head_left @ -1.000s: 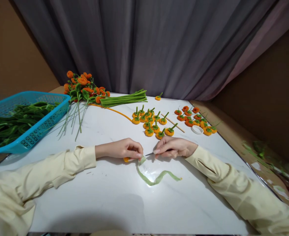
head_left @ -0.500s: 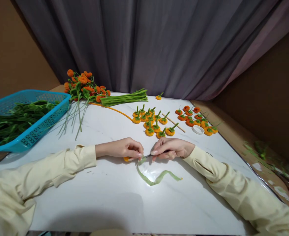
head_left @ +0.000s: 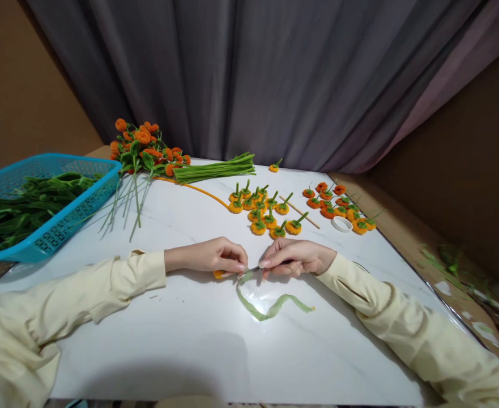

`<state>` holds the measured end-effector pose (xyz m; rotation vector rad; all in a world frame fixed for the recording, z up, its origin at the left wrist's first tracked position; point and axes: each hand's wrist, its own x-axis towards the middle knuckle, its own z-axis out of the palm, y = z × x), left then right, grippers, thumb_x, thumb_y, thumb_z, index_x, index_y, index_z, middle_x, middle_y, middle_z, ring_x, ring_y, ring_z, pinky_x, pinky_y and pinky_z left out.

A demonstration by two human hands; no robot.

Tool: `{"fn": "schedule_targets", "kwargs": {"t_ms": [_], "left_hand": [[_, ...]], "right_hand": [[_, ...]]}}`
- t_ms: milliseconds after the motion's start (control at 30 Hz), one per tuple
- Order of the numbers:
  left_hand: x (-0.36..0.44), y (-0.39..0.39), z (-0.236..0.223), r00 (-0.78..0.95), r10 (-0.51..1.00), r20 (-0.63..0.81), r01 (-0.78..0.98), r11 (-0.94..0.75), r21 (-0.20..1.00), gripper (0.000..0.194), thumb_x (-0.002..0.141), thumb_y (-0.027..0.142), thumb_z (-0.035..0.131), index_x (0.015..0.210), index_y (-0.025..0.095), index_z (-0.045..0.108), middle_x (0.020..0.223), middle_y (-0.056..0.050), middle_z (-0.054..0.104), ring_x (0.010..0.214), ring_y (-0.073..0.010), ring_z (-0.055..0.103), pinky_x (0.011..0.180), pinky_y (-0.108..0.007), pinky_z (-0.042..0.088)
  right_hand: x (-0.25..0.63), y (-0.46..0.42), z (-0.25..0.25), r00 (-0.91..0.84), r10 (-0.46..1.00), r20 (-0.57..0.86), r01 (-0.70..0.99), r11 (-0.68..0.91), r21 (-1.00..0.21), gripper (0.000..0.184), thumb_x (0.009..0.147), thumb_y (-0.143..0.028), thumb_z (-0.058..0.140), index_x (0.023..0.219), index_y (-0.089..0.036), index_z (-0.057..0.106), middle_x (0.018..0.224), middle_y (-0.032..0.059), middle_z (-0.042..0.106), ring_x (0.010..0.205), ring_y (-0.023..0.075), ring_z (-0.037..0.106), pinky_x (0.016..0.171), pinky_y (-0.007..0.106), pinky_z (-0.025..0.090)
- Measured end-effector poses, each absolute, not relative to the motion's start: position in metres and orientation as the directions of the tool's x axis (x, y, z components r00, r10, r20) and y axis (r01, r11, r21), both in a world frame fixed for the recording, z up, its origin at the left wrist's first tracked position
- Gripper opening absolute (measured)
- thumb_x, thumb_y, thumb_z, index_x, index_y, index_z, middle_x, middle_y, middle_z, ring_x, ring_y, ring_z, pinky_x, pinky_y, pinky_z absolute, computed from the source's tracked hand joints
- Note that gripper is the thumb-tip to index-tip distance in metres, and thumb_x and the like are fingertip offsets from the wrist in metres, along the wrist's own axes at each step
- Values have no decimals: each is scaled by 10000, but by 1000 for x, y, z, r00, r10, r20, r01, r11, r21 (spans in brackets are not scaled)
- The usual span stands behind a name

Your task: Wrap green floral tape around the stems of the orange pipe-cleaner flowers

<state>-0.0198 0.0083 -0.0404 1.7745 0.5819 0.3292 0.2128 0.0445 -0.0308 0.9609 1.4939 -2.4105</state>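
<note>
My left hand [head_left: 220,256] is closed in a pinch on a yellow-orange chenille flower [head_left: 218,275], most of it hidden under the fingers. From those fingertips a pale green strip of tape [head_left: 261,315] trails onto the white table and bends to the right. My right hand [head_left: 297,258] is closed round a slim dark metal tool [head_left: 255,268]. Its tip meets the strip's upper end beside the left fingertips. Whether it is tweezers or scissors I cannot make out.
Several yellow-orange flower heads [head_left: 258,226] with green stubs lie beyond my hands, by a thin wooden stick [head_left: 304,213]. A white ring [head_left: 341,224] and orange flower heads [head_left: 327,212] lie right. Behind are green stems [head_left: 215,169] and an orange bouquet [head_left: 143,136]; a blue basket [head_left: 58,226] stands left.
</note>
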Motion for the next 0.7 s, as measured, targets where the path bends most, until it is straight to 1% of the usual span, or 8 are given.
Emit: {"fn": "schedule_targets", "kwargs": {"t_ms": [367,700], "left_hand": [[-20,8,-41,838,542,-72,207,-193,959,314,868,419,550,785,121,603,629,4,513,546,-93,449,531,-208,377],[-20,9,-41,842,534,-74,212,-202,956,291,870,397,546,790,123,598,663,-7,530,555,-95,455,535,-211,381]], "right_hand": [[213,43,-30,-792,188,-582,436,-492,-753,282,749,-320,713,800,-42,700,373,-102,358,284,-4,163,239,116,117],[212,43,-32,-787,219,-576,434,-467,-771,255,753,-308,708,781,-55,697,365,-100,364,279,-2,160,239,122,117]]}}
